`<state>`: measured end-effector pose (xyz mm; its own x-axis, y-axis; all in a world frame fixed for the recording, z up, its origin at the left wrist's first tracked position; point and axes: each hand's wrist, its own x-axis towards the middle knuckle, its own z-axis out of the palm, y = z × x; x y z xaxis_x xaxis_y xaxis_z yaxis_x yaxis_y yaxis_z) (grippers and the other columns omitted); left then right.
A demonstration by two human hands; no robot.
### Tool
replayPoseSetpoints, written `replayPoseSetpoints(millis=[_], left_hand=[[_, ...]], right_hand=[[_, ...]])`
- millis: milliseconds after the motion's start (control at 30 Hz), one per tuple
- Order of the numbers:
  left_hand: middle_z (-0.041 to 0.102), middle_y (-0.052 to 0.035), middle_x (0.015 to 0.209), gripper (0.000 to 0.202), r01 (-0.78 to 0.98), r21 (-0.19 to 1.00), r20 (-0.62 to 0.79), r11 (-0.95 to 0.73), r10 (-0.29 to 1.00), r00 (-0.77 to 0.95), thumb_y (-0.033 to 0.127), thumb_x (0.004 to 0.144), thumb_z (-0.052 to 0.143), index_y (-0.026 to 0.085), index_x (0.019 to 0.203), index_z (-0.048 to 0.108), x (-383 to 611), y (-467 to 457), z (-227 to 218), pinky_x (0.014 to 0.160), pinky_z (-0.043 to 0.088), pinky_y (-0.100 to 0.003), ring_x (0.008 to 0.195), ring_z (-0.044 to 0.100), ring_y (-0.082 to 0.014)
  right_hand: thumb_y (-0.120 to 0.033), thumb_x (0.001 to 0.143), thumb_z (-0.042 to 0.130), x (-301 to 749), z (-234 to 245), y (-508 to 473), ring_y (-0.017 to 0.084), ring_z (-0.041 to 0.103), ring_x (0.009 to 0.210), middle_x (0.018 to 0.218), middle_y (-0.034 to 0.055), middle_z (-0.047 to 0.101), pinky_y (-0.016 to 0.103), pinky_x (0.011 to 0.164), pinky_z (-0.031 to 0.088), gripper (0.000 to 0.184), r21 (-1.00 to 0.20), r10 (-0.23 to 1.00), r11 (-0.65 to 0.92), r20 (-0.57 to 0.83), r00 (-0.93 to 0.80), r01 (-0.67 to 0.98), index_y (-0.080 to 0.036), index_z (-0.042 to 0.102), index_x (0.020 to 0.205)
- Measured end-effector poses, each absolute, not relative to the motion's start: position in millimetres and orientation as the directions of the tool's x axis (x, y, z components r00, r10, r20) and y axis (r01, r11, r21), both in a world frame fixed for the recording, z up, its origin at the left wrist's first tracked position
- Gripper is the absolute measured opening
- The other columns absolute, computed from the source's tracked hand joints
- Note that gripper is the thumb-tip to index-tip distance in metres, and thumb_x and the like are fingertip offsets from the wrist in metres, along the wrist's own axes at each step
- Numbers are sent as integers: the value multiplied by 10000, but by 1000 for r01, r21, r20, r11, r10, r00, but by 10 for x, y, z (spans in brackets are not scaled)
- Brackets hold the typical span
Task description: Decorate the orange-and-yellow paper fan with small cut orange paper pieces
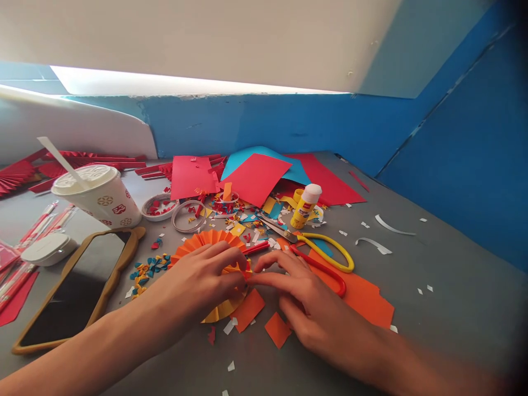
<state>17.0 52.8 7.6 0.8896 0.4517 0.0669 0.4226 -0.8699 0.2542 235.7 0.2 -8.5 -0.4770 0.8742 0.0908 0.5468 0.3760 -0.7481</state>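
My left hand [202, 275] and my right hand [301, 291] meet over a pleated orange and yellow paper rosette [210, 241] on the grey table [445, 308]. Fingertips of both hands pinch its centre, hiding the middle. Beside my right hand lie a red scissor handle [319, 269] and yellow-handled scissors [325, 250]. An orange paper sheet [363, 300] runs under my right wrist's side, and small orange squares [277, 330] lie just below my fingers.
Behind my hands are a glue stick [306, 206], red and blue paper sheets [256, 179], a tape roll [188, 215] and a dish of red scraps [159, 206]. A lidded cup with a straw [97, 195] and a framed mirror [70, 291] stand left. A blue wall [289, 124] backs the table.
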Motion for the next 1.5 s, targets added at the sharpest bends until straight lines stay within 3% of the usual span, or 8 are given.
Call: replayPoseSetpoints(millis=[333,733,1000,1200,1367,1500], left_hand=[[556,-61,1129,110,387,146,130,-911,405,905,93,892,556,180,924,615,170,554,0,858,481,-357,1040,514,-222],[546,-79,1143,170,375,165,126,-912,396,909,47,886,521,183,946,603,176,555,18,838,502,-369,1054,527,-236],[554,-63,1159,189,387,202,108,-900,413,904,38,890,520,181,963,618,170,520,42,840,499,-363,1028,533,-214],[569,-68,1158,227,378,152,113,-913,396,911,8,869,520,177,971,633,178,524,38,849,507,-384,1045,531,-235],[598,-79,1083,140,414,104,72,-904,422,903,61,871,570,161,937,643,204,530,29,810,533,-413,989,549,-252],[604,-94,1052,206,433,36,13,-901,434,901,9,806,599,153,944,651,224,515,71,813,542,-450,1009,546,-285]], right_hand=[[114,804,365,2343,-82,4,157,471,1181,1212,16,513,370,1078,376,619,-771,867,326,12,-498,548,-278,617,1212],[101,805,381,2357,-158,-25,168,471,1166,1213,15,520,388,1077,366,604,-789,875,330,49,-482,518,-279,614,1213],[104,809,386,2344,-158,-18,136,469,1155,1196,-33,532,371,1097,321,628,-797,877,343,82,-473,497,-331,607,1204],[90,822,391,2339,-151,-23,141,468,1168,1209,-27,533,402,1130,269,611,-796,874,344,78,-480,498,-328,606,1212],[75,832,386,2343,-178,-45,154,468,1171,1214,-9,529,393,1094,332,593,-791,873,350,82,-480,501,-307,597,1235],[59,844,379,2349,-183,-61,161,468,1169,1217,-2,528,398,1090,345,579,-789,878,339,70,-473,512,-297,596,1246]])
